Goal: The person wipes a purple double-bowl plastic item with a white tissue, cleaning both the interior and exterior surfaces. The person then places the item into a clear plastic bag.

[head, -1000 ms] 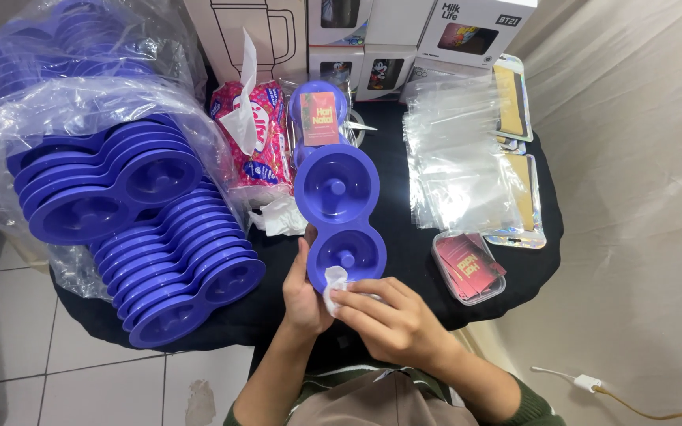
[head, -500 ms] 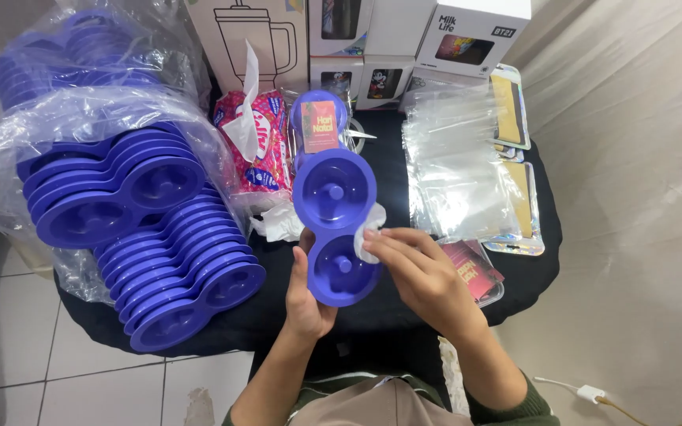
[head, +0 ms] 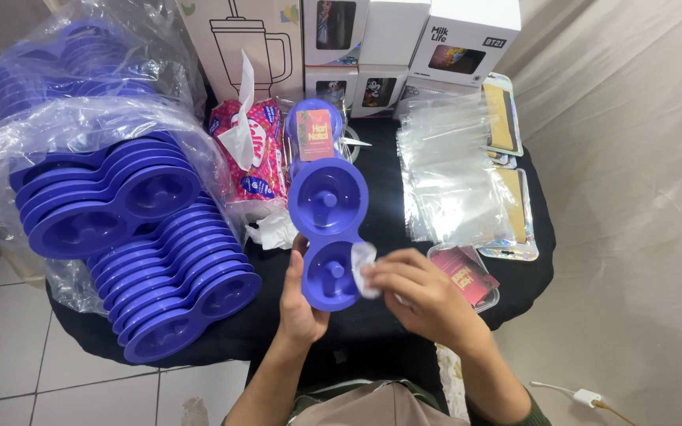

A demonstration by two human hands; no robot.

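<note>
Left hand grips the blue three-cup tray from beneath to steady it over the desk; right hand fingers pinch a white tissue against its nearest cup; behind, stacked blue trays wait in plastic

A black-covered table stands on pale floor tiles; beige cloth drapes the right side under even light.

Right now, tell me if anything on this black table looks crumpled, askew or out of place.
A crumpled white tissue lies loose on the black table, beside the pink tissue pack. The stacked blue plastic trays lean and fan out in their clear bag. The left hand holds a blue three-well tray; the right hand presses a white wipe into it.
</note>
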